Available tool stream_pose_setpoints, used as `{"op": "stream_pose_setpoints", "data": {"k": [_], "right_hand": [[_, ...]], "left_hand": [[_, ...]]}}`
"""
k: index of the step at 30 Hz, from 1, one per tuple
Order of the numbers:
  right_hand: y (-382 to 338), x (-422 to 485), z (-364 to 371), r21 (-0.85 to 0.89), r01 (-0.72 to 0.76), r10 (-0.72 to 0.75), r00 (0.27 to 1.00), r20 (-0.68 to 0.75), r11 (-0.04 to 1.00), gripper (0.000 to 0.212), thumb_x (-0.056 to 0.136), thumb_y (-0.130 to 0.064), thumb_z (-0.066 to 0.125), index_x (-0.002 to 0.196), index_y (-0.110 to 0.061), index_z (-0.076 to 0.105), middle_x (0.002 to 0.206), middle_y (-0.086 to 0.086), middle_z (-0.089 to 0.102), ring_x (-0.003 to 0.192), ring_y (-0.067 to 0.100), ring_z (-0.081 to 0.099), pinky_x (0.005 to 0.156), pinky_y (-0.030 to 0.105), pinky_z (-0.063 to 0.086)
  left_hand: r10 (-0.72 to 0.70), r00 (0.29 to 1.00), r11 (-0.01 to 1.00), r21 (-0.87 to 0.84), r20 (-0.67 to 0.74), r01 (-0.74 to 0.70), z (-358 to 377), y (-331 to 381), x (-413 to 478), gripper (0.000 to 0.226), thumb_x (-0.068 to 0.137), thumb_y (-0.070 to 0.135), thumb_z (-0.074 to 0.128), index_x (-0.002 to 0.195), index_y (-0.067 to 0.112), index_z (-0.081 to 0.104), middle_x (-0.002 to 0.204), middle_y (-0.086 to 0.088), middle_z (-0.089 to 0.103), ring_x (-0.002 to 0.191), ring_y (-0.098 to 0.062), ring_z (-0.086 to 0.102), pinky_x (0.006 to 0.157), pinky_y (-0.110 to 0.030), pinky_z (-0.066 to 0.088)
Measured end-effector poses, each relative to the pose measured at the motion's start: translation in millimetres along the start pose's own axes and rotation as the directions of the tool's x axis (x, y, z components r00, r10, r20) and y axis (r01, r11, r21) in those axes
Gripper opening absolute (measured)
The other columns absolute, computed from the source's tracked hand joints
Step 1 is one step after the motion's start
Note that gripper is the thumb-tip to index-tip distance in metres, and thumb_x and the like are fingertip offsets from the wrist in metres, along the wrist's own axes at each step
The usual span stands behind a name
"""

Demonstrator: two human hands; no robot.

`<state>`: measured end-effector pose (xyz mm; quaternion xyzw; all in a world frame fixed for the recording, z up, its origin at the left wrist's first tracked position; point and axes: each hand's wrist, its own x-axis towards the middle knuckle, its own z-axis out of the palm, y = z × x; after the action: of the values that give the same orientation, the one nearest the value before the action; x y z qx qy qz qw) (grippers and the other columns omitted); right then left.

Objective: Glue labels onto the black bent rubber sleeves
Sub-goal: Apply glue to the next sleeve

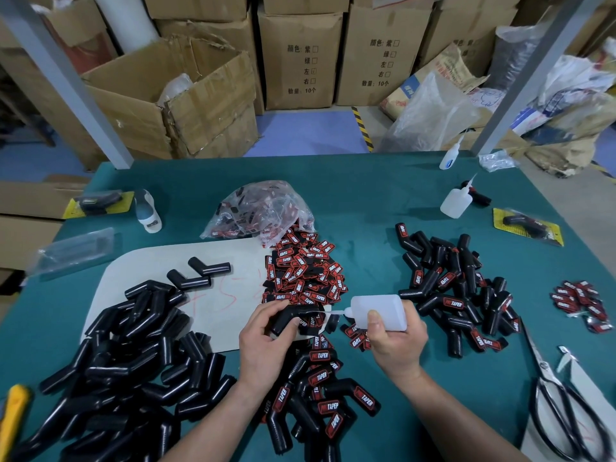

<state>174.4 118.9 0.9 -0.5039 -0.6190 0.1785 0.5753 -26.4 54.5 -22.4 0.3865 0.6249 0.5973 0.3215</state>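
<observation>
Labelled sleeves [325,391] heap lowest in frame, between my wrists. Just above, at centre, my left hand [266,341] curls round a bent sleeve [290,316]; my right hand [396,341] grips the glue bottle [380,310], nozzle at that sleeve. Loose labels [303,271] pile beyond.

A heap of small red-and-black printed labels [306,271] lies on the teal cloth-covered table [366,195]; just on its near side the left hand [266,341] grips a black bent rubber sleeve [290,316], and the right hand [396,341] holds a translucent white plastic squeeze bottle [380,310] on its side, nozzle tip at the sleeve. Left of the heap lies a pile of bare black sleeves [126,361], right of it a pile of labelled ones [460,295]
</observation>
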Motion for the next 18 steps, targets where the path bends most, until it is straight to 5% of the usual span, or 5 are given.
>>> {"op": "stream_pose_setpoints", "data": {"k": [8, 12, 18], "right_hand": [[-0.4, 2.0, 0.6, 0.005, -0.005, 0.005, 1.0, -0.004, 1.0, 0.047, 0.079, -0.041, 0.064, 0.069, 0.004, 0.056, 0.051, 0.012, 0.054, 0.054, 0.019, 0.053, 0.039, 0.03, 0.039], [-5.5, 4.4, 0.1, 0.041, -0.02, 0.021, 1.0, -0.019, 0.999, 0.07, 0.089, -0.064, 0.056, 0.071, 0.003, 0.057, 0.056, 0.0, 0.05, 0.054, 0.009, 0.049, 0.044, 0.01, 0.036], [-0.8, 3.1, 0.7, -0.004, -0.055, 0.055, 0.998, -0.024, 0.998, 0.043, 0.074, -0.04, 0.062, 0.07, 0.003, 0.057, 0.058, -0.009, 0.046, 0.055, 0.006, 0.045, 0.048, 0.012, 0.035]], "left_hand": [[-0.019, 1.0, 1.0, 0.016, -0.013, 0.019, -1.3, -0.4, 1.1, 0.042, 0.083, 0.001, 0.082, 0.104, 0.037, 0.074, 0.11, 0.019, 0.07, 0.107, -0.001, 0.066, 0.092, -0.009, 0.048], [-0.012, 1.0, 1.0, 0.025, -0.015, 0.013, -1.5, -1.1, 1.3, 0.043, 0.083, 0.001, 0.082, 0.104, 0.037, 0.074, 0.11, 0.019, 0.07, 0.108, -0.001, 0.066, 0.093, -0.011, 0.049], [0.027, 0.999, 0.998, 0.064, -0.034, -0.025, 0.6, -1.5, 2.7, 0.046, 0.082, -0.003, 0.082, 0.102, 0.038, 0.073, 0.109, 0.023, 0.07, 0.106, 0.002, 0.065, 0.094, -0.007, 0.045]]}}
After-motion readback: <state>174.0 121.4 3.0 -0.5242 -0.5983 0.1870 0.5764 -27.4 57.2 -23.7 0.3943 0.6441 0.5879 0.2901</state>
